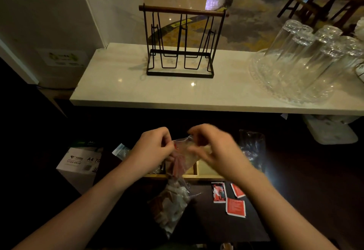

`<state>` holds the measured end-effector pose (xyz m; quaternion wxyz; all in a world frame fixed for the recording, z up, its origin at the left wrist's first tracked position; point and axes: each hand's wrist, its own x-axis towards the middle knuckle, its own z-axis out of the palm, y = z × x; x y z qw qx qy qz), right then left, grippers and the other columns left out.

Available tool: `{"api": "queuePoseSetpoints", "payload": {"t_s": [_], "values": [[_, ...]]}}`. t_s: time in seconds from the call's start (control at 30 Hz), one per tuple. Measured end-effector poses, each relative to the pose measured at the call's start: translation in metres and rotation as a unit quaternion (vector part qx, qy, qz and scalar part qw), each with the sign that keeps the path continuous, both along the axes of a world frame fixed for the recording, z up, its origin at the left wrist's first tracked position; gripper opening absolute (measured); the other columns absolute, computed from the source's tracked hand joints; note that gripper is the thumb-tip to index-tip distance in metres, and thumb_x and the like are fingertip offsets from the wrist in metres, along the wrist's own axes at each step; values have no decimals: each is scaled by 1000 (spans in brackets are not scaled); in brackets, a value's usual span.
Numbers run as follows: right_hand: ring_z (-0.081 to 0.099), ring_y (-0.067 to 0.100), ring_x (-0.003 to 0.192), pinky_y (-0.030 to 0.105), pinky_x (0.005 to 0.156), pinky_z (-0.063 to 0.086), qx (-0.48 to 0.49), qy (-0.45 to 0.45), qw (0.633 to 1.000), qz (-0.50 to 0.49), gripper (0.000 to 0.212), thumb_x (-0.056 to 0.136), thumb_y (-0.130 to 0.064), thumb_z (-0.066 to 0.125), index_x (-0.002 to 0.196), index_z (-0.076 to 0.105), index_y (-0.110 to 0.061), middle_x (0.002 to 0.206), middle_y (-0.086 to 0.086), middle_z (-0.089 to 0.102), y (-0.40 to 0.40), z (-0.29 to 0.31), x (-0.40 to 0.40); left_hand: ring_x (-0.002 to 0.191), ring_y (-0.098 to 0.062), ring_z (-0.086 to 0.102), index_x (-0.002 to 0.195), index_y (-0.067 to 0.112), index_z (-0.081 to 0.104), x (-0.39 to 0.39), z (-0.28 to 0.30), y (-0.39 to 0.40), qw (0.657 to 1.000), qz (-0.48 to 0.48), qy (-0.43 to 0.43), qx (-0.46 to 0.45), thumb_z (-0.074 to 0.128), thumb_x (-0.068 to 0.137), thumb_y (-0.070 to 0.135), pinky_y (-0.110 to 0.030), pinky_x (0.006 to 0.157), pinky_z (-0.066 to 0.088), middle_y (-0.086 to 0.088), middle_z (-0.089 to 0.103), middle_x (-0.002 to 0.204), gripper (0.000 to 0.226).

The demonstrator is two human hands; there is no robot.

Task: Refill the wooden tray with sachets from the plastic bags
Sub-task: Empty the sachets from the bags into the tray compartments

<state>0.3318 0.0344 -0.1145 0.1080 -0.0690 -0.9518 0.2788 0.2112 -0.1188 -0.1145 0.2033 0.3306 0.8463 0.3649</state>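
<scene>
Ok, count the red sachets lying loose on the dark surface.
3. All lie right of the lower plastic bag: one nearest it, one beside that, one below them. More may hide under the arms.

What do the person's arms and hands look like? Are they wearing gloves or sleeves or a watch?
No gloves. Both hands, the left hand and the right hand, are bare. The forearms are bare too, with no sleeves showing right down to the bottom of the picture. I can't see a watch, bracelet or ring on either one. The right hand looks a bit blurry, so tiny details there are hard to tell.
</scene>
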Motion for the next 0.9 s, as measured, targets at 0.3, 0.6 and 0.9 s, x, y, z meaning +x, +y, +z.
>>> {"api": "queuePoseSetpoints", "payload": {"t_s": [0.3, 0.6, 0.9], "values": [[64, 15, 77, 40, 66, 54, -17, 48, 998, -43, 12, 87, -29, 64, 90, 61, -18, 81, -2, 68, -23, -2, -33, 86, -25, 64, 85, 5, 58, -5, -18, -2, 954, 107, -179, 213, 49, 94, 16, -38, 72, 57, -12, 62, 84, 18], [67, 20, 65, 39, 63, 56, -228, 124, 964, -62, 11, 84, -20, 68, 76, 64, -14, 68, 6, 68, -4, 19, -35, 100, -37, 67, 121, 18, 57, 11, -106, -19, 740, 156, -634, 164, 32, 91, 61, -47, 66, 57, -16, 67, 116, 59], [62, 5, 62, 30, 64, 51, -204, -4, 965, -165, 13, 84, -24, 69, 72, 66, -19, 66, 1, 67, 70, -51, 0, 38, -13, 55, 72, 12, 56, -10, -77, -16, 988, 133, -33, 69, 42, 98, 26, -32, 37, 44, -3, 57, 52, 33]]}}
